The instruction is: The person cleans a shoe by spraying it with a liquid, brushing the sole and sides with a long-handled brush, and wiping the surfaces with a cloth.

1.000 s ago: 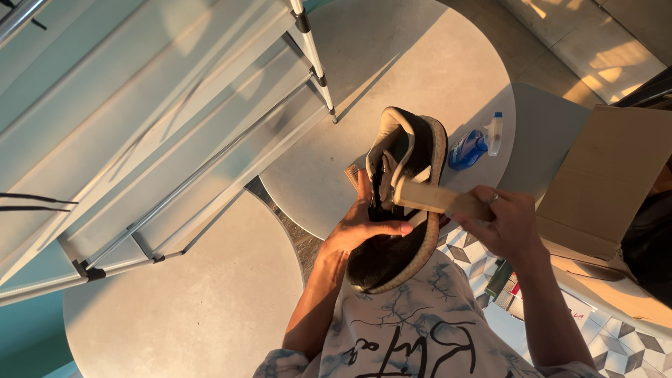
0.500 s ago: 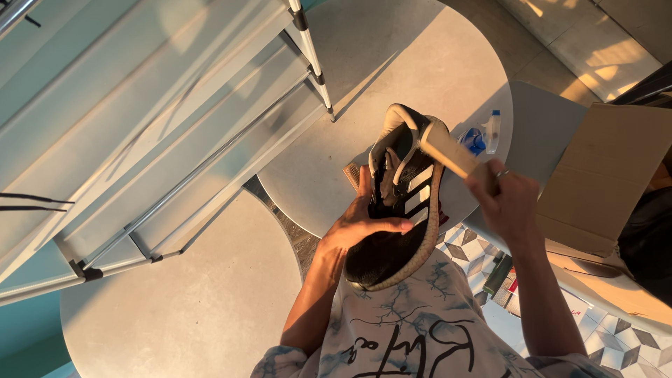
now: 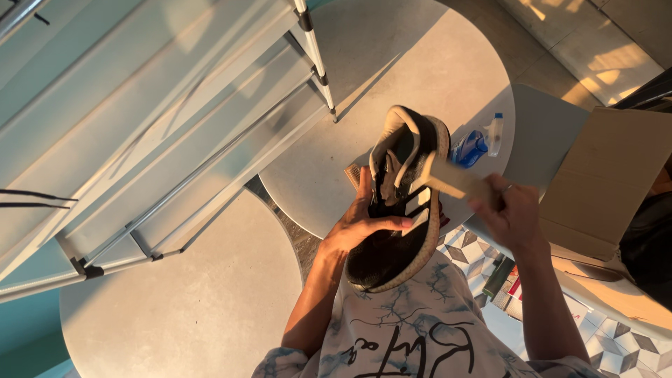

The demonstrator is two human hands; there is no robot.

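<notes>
Round pale tables [image 3: 210,308] sit below us. Our left hand [image 3: 360,224] wraps its fingers around the black sneaker [image 3: 400,203], held in the air; our right hand [image 3: 507,213] grips the wooden brush [image 3: 448,180]. We should brush lightly while bracing firmly.

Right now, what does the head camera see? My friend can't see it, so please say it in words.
A left hand holds a black sneaker while the right hand presses a wooden brush against its side. Behind sit a round pale table and a small spray bottle.
</notes>
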